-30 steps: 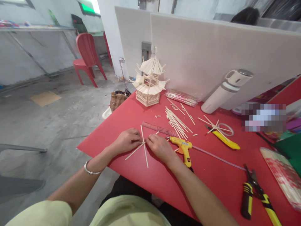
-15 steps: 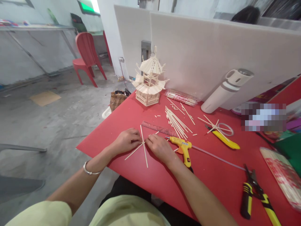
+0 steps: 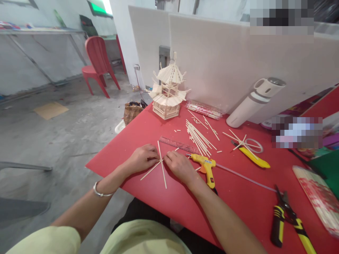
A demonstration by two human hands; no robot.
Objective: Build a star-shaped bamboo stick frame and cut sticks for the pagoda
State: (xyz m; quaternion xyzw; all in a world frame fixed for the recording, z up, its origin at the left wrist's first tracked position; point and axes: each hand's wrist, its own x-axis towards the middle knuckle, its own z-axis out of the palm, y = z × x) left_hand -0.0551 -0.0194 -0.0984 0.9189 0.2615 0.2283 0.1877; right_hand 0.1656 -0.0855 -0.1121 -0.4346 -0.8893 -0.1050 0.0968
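Thin wooden sticks (image 3: 162,168) lie crossed on the red table (image 3: 238,201), joined at one point. My left hand (image 3: 144,157) presses its curled fingers on the crossing from the left. My right hand (image 3: 178,165) pinches the same crossing from the right. A yellow glue gun (image 3: 207,167) lies just right of my right hand. A translucent ruler (image 3: 179,144) lies just beyond my fingers.
A stick-built pagoda model (image 3: 168,92) stands at the table's far left corner. Loose sticks (image 3: 198,137) lie mid-table, beside a yellow knife (image 3: 253,157) and a tape ring (image 3: 254,145). Yellow-handled pliers (image 3: 288,218) lie front right. A white flask (image 3: 254,102) leans on the white partition (image 3: 225,60). A red chair (image 3: 98,65) stands on the floor.
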